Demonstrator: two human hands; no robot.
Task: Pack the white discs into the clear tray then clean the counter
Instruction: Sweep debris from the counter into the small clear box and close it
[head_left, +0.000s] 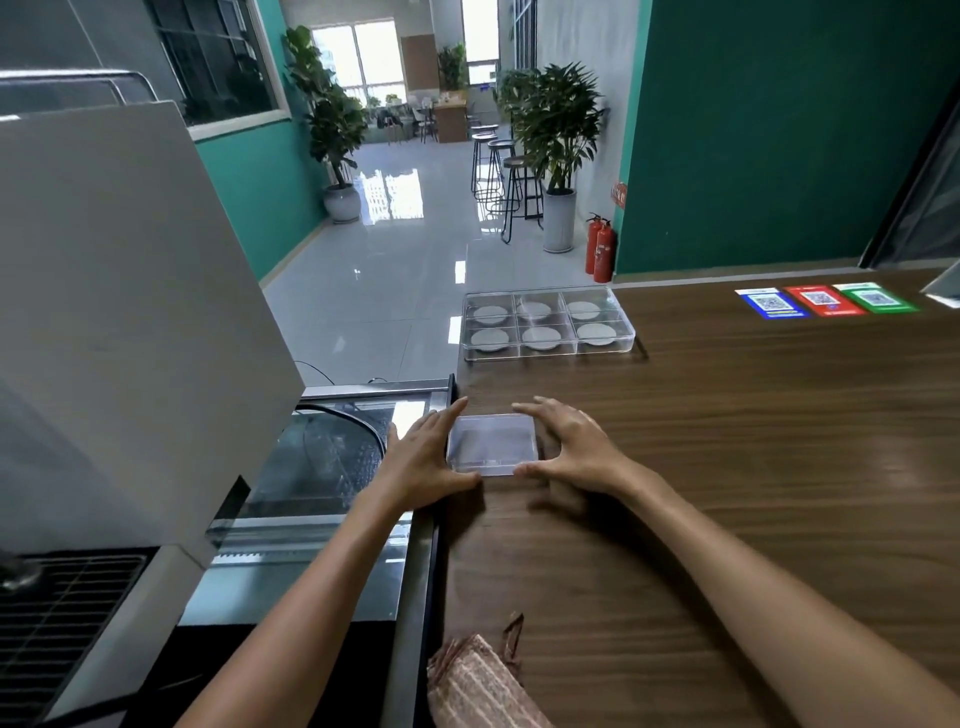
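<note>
A clear tray (628, 340) with several compartments sits at the far left edge of the wooden counter (727, 441); each compartment holds a white disc (541, 338). Nearer to me lies a small clear plastic box (491, 444), flat on the counter. My left hand (423, 457) lies along its left side with straight fingers touching it. My right hand (569, 447) arches over its right side, fingertips at the far corner and thumb at the near corner.
A brown striped cloth (478, 686) lies at the counter's near left edge. Coloured QR-code stickers (826, 300) are at the far right. A glass-topped freezer (322, 467) and a grey machine (119, 312) stand to the left of the counter.
</note>
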